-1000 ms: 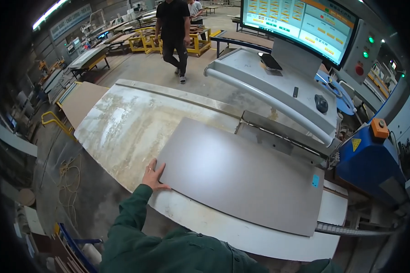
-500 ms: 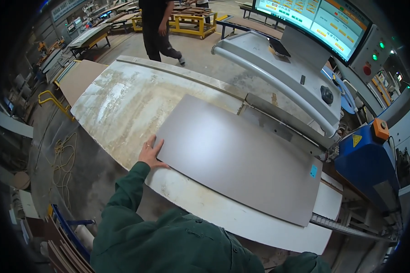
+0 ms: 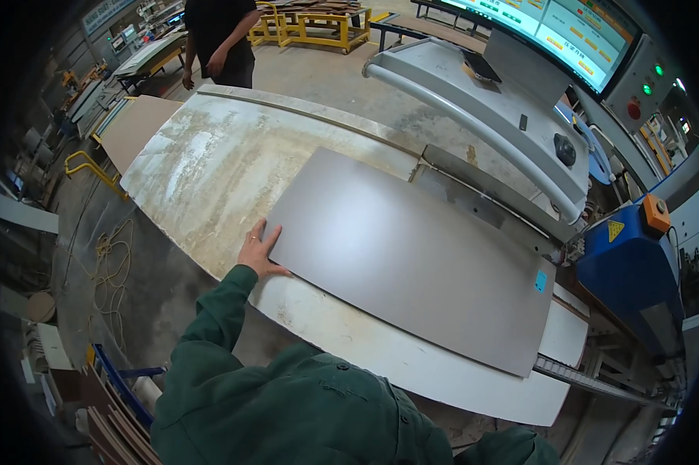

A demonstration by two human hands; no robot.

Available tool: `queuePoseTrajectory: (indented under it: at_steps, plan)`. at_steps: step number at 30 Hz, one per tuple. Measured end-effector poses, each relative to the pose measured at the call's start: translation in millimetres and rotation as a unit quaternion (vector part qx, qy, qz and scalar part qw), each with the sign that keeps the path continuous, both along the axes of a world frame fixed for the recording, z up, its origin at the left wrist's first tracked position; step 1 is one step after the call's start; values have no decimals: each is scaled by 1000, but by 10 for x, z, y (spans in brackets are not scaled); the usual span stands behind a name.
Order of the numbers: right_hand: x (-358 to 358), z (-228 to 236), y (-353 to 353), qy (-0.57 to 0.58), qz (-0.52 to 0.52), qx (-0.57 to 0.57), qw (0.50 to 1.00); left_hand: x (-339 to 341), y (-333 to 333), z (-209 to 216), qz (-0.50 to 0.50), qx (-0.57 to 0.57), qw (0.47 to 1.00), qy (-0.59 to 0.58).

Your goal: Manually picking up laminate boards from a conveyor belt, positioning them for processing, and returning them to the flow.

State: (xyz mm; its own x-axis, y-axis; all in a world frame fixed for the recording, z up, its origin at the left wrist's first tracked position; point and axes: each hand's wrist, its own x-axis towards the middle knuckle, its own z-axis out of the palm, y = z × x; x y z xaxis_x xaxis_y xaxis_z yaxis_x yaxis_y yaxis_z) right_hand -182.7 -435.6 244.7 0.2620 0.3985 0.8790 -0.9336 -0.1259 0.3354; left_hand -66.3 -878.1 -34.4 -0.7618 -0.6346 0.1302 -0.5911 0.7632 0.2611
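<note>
A flat grey rectangular panel (image 3: 411,256) with a small blue sticker (image 3: 540,280) at its right end lies on a worn white tabletop (image 3: 210,170). At the panel's left near corner is my left hand (image 3: 258,251), its fingers spread along the short left edge. The thumb of that hand reaches along the long near edge, so the hand touches the corner without wrapping round the panel. A ring shows on one finger. Of my right arm only a green sleeve shows at the lower edge; my right hand is out of view.
A metal guide (image 3: 489,190) runs along the panel's far right side. Beyond it stand a grey console (image 3: 442,66) with a lit screen (image 3: 551,35) and a blue machine housing (image 3: 624,256) with an orange button box (image 3: 657,213). A person in dark clothes (image 3: 222,39) stands behind the table.
The person behind the table has moved left and closer to it. The whole view has shifted slightly. My left hand stays at the panel's corner.
</note>
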Motion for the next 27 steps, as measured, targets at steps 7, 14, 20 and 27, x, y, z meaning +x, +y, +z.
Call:
queuePoseTrajectory:
  at_steps: [7,14,20,27]
  plan:
    - [-211,-371,-29,-109,-16,132,985,66,-85,-192,-8,-2,1000,11]
    - [-937,-2191,-41,-839,-61,232,488,233,-244,-118,96,-4,995,-13]
    - [-1017,-2836,-279,-904,41,142,402,190,-225,-115,75,41,996,23]
    - [-1270,-2935,-455,-915,-24,93,392,90,-243,-145,56,6,996,74]
